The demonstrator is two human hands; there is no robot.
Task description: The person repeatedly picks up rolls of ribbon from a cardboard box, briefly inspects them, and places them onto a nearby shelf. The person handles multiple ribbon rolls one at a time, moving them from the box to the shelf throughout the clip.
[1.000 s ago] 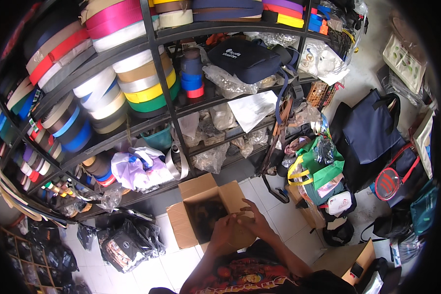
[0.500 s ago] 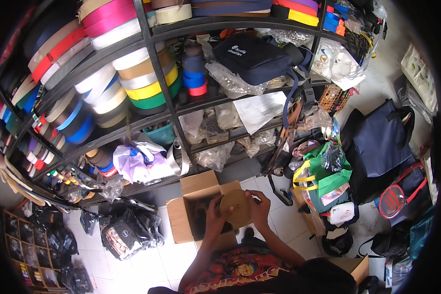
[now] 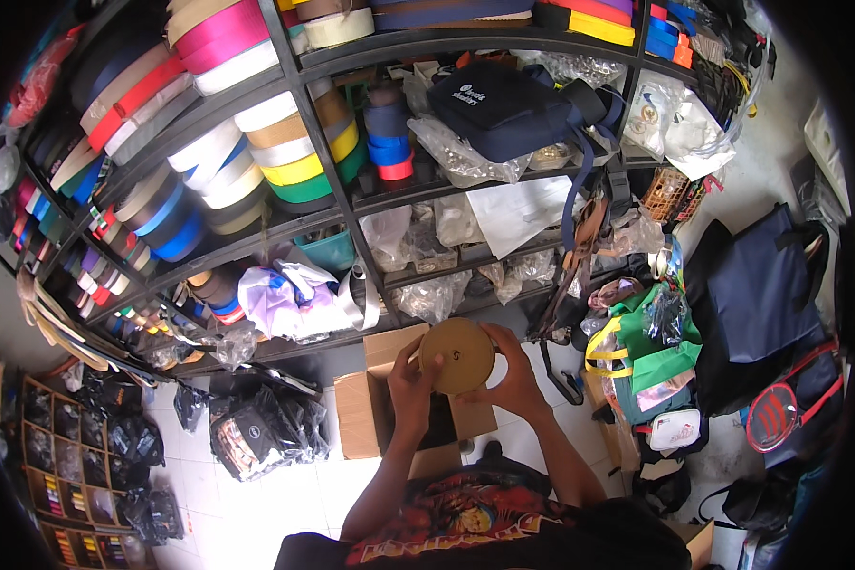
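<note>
A round, flat roll of brown webbing [image 3: 461, 357] with a small dark centre is raised over an open cardboard box [image 3: 357, 416]. My left hand [image 3: 411, 388] grips its left edge, with the thumb lying on the flat face. On the opposite edge, my right hand [image 3: 515, 376] is curled around the roll, its thumb near the lower rim. The roll and my hands hide part of the box, whose inside looks dark; what lies in it I cannot make out.
Ahead stands a black shelf rack [image 3: 465, 47] stacked with coloured webbing rolls [image 3: 299, 176]. Plastic-wrapped bags [image 3: 266, 432] lie on the tiled floor at left. A green bag [image 3: 660, 332] and a dark blue bag [image 3: 755, 294] crowd the right. Bottom left is a compartment rack [image 3: 66, 465].
Both hands have lifted the roll upward, away from my body. The right hand's fingers have spread from the top edge to around the right side. The whole view has shifted slightly.
</note>
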